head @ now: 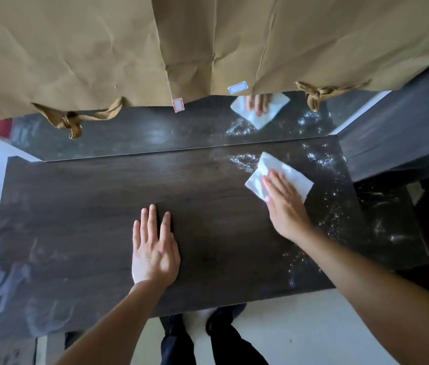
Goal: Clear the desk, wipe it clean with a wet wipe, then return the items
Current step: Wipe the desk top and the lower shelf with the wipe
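**Wipe pressed flat at the desk's far right**

The wipe (282, 177) lies on the dark desk (97, 206) near its far right corner, amid wet streaks. The right hand (286, 204) presses it with straight fingers. The left hand (154, 248) rests flat mid-desk, fingers spread. Brown paper (102, 48) hangs behind, above a mirror (134, 135).

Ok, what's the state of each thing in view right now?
desk: wet streaks across its right part, left part looks dry.
wet wipe: spread flat at far right, under the right hand.
right hand: fingers straight, pressing the wipe.
left hand: flat on the desk's middle, holding nothing.
brown paper: hanging behind the desk, creased.
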The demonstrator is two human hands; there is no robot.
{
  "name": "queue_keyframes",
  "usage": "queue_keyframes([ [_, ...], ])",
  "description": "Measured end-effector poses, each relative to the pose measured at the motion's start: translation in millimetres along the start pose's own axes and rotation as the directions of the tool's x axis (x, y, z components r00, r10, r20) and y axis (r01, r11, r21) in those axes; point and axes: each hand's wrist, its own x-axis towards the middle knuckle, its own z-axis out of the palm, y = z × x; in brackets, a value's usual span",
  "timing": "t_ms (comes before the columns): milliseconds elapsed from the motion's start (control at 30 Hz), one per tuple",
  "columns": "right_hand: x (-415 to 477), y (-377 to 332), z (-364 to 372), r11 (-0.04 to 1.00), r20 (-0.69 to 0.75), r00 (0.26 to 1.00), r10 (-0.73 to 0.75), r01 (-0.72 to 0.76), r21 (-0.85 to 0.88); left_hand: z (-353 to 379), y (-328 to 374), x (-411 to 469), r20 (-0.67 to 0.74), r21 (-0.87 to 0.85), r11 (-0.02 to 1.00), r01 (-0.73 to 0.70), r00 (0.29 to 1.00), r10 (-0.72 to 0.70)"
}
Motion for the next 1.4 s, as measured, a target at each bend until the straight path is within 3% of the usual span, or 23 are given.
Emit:
queue_keyframes([
  [67,39.8,8.4,-1.8,0.984,-0.034,0.984,0.172,-0.173,-0.028,1.9,0.0,0.7,0.002,0.018,1.0,-0.001,1.0,0.001],
  [133,58.6,-10.6,9.4,0.972,-0.035,0.972,0.233,-0.233,-0.005,3.1,0.0,0.5,0.007,0.029,1.0,0.003,1.0,-0.003],
  [167,55.4,-25.0,17.3,0.982,-0.012,0.982,0.187,-0.187,-0.005,3.3,0.0,0.2,0.012,0.031,0.999,0.006,1.0,-0.007],
  [233,24.5,-52.1,37.9,0.999,0.054,0.998,-0.038,0.038,0.007,2.5,-0.3,-0.9,0.022,0.033,0.999,0.015,1.0,-0.016],
  [300,-8.6,-58.5,39.1,0.977,0.13,0.969,-0.212,0.208,0.039,0.8,0.5,0.0,0.021,0.034,0.999,0.023,0.999,-0.024],
  [367,2.3,-37.7,24.5,0.961,0.113,0.954,-0.276,0.275,0.027,0.0,2.2,0.6,0.028,0.037,0.999,0.022,0.999,-0.023],
  [467,58.9,-9.5,6.8,0.999,0.022,1.0,-0.004,0.005,-0.051,0.5,1.7,1.0,0.031,0.035,0.999,0.018,0.999,-0.019],
  [533,78.7,-22.7,12.1,0.98,-0.04,0.979,0.198,-0.199,-0.014,0.4,0.8,1.5,0.033,0.032,0.999,0.021,0.999,-0.022],
  [567,78.3,-39.6,21.7,0.974,-0.044,0.973,0.228,-0.227,0.017,0.0,0.6,2.0,0.032,0.032,0.999,0.02,0.999,-0.021],
  [633,58.8,-76.6,43.2,0.995,0.044,0.997,0.066,-0.07,0.076,-1.5,2.1,1.1,0.037,0.031,0.999,0.025,0.999,-0.026],
  [733,43.1,-82.7,45.2,0.973,0.097,0.97,-0.223,0.215,0.085,-4.2,4.1,1.9,0.05,0.027,0.999,0.028,0.998,-0.029],
  [800,60.7,-61.4,31.0,0.977,0.062,0.978,-0.2,0.194,0.084,-4.4,3.6,2.1,0.049,0.03,0.999,0.028,0.998,-0.029],
  [900,78.3,-47.6,21.4,0.995,-0.086,0.995,0.048,-0.039,0.095,-2.5,2.0,2.3,0.052,0.03,0.999,0.024,0.998,-0.026],
  [933,80.1,-59.4,26.0,0.993,-0.105,0.992,0.069,-0.059,0.102,-2.3,1.1,2.5,0.051,0.031,0.999,0.022,0.998,-0.023],
  [1067,91.7,-125.0,47.7,0.967,-0.011,0.987,-0.161,0.16,0.201,-3.3,2.2,3.0,0.044,0.028,0.999,0.018,0.999,-0.019],
  [1167,110.9,-121.8,36.2,0.939,0.074,0.96,-0.272,0.247,0.24,-3.2,1.4,3.2,0.043,0.025,1.0,0.019,0.999,-0.02],
  [1233,107.4,-87.6,23.7,0.952,-0.006,0.976,-0.217,0.213,0.218,-2.0,0.6,3.2,0.047,0.034,0.999,0.016,0.999,-0.017],
  [1300,96.4,-46.5,9.2,0.979,-0.149,0.989,0.016,0.014,0.202,-1.5,0.5,2.7,0.053,0.042,0.999,0.016,0.998,-0.019],
  [1400,92.6,-30.8,8.7,0.949,-0.21,0.94,0.27,-0.222,0.224,-0.9,-0.1,3.2,0.053,0.041,0.999,0.019,0.998,-0.022],
])
